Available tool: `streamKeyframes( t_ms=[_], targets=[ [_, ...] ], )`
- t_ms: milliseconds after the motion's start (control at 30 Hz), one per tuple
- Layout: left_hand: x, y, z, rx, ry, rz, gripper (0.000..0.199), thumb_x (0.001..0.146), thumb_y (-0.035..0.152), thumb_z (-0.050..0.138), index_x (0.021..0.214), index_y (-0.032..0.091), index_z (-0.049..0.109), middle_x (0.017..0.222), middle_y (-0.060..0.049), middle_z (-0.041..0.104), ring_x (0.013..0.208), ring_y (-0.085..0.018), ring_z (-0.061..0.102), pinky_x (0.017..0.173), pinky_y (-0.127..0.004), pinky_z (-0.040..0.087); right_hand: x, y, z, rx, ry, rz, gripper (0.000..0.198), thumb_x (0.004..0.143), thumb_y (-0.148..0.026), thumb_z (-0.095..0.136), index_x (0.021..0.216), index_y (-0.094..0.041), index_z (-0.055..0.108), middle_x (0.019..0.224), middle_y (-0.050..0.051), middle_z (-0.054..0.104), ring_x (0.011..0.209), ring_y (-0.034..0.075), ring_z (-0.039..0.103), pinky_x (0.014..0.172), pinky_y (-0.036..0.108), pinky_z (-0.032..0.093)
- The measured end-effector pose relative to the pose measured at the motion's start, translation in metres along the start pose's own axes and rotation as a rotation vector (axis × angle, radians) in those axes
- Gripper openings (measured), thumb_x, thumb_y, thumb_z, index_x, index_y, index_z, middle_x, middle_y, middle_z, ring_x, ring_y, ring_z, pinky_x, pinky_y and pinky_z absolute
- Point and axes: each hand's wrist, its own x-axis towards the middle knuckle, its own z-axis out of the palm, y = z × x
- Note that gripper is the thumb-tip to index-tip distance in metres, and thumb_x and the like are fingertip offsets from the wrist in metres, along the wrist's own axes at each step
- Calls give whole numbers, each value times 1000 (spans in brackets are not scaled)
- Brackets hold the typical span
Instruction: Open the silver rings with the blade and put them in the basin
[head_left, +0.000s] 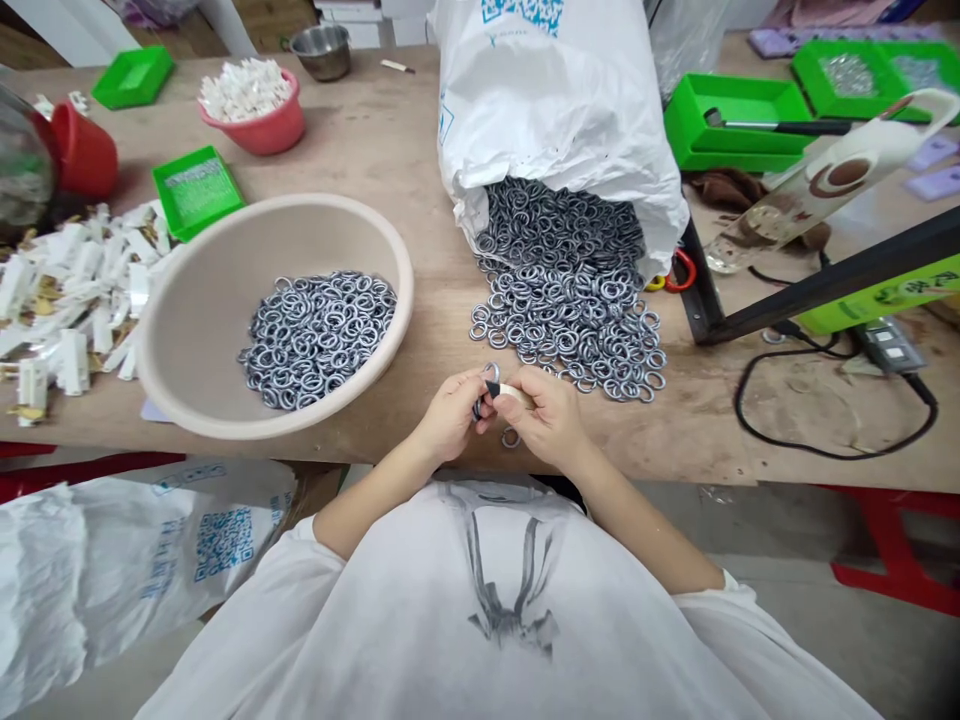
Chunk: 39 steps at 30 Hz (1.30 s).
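In front of my chest, my left hand (453,414) is closed on a grey ring (491,370), and part of another dark ring shows between its fingers. My right hand (551,412) grips a small tool (516,394) with a pale handle and a dark tip, which meets the ring. What kind of tool it is cannot be made out. One loose ring (511,437) lies on the table below my hands. Behind them, a heap of grey rings (577,330) spills from a white sack (555,110). A beige basin (154,370) on the left holds many similar rings.
White plastic parts (75,290) are heaped at far left. Behind the basin are a green tray (166,215) and a red bowl (274,130). On the right stand a black metal frame (825,275), a looped black cable (814,452) and green bins (739,100).
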Motion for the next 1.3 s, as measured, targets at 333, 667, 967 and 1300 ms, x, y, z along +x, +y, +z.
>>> streamKeyframes(
  t_ms=[333,667,967,1300],
  targets=[
    [0,-3,-2,12,0,-41,28,71,36,65,60,18,46,50,7,38,42,-4,31,37,-16,26,-4,-4,-1,-39,-23,-47,36,97,-47,53,77,-20,66,72,3,64,68,15,56,64,28,39],
    [-9,5,-12,23,-219,-56,32,75,38,67,59,16,49,52,4,43,39,-4,36,37,-18,26,1,25,-5,-105,-66,318,29,93,-47,57,84,-20,64,73,0,63,69,15,55,64,27,36],
    [-1,15,-48,-35,113,61,18,64,23,61,81,18,57,66,2,60,43,-9,49,37,-18,30,-34,22,3,-528,-409,390,14,85,-35,72,88,-22,69,94,6,67,86,22,62,69,29,37],
    [-2,5,-41,38,145,-47,36,67,40,77,75,18,51,60,5,52,45,-5,45,38,-16,25,-28,44,-28,-436,-211,409,23,81,-36,75,99,-22,72,98,6,67,88,23,63,76,33,42]
  ],
)
